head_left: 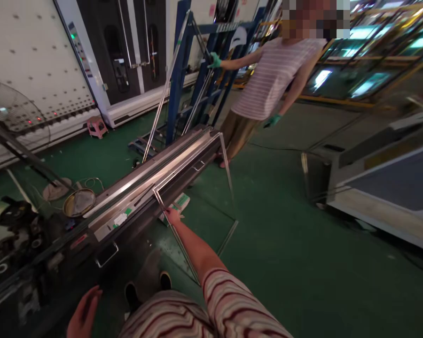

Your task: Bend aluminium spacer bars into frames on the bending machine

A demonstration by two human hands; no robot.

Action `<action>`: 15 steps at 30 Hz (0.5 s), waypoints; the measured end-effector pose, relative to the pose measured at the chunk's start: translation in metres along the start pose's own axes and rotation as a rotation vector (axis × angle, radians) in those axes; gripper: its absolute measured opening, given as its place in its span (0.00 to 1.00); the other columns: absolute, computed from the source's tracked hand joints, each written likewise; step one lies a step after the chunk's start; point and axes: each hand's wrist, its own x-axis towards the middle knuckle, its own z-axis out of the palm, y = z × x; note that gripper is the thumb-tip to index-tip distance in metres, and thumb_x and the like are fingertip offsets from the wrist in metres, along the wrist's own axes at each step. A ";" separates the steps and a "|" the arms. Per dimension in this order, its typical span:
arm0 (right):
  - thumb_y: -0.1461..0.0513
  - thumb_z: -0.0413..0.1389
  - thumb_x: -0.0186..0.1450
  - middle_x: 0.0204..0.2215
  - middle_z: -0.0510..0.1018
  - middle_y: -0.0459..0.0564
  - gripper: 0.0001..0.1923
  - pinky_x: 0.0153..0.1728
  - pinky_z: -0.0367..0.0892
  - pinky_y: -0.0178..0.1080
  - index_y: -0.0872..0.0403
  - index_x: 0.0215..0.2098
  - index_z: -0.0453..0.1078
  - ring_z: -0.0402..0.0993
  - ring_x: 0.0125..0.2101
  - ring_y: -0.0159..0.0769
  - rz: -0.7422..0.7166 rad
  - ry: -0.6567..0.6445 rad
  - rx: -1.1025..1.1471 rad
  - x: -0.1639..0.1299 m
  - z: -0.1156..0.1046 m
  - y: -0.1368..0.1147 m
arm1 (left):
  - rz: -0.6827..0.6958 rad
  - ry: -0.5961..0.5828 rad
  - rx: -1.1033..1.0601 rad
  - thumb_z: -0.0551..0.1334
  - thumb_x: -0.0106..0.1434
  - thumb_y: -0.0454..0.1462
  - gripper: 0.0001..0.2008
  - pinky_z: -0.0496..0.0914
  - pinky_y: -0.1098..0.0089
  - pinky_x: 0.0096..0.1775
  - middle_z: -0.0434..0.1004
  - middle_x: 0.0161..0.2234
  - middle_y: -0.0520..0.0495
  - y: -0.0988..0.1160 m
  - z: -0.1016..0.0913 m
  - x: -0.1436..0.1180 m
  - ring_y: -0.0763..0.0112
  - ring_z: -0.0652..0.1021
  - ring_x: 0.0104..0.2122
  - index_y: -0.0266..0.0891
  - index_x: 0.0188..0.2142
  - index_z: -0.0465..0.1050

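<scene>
My right hand (pixel 173 216) is closed around one side of a thin rectangular metal frame (pixel 156 190), close to a corner. The frame hangs tilted beside a long dark workbench (pixel 137 220) with a bright metal channel along its top. One long side of the frame runs along the bench's front edge, and the opposite side drops toward the green floor. Low at the bottom left, my left hand (pixel 84 312) is held in front of my body, its fingers stretched and holding nothing.
A co-worker (pixel 264 80) in green gloves stands beyond the bench, one hand at a blue rack (pixel 174 80) with thin metal frames leaning on it. A grey machine (pixel 384 178) stands at right. A fan (pixel 14 112) and a pink stool (pixel 97 126) are at left.
</scene>
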 end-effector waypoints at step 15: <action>0.55 0.56 0.63 0.41 0.83 0.48 0.15 0.49 0.69 0.40 0.48 0.44 0.82 0.79 0.43 0.43 -0.215 -0.235 0.144 -0.214 -0.024 0.060 | 0.143 -0.370 0.067 0.63 0.55 0.62 0.33 0.67 0.55 0.62 0.82 0.48 0.44 0.068 0.053 0.098 0.53 0.79 0.52 0.42 0.50 0.76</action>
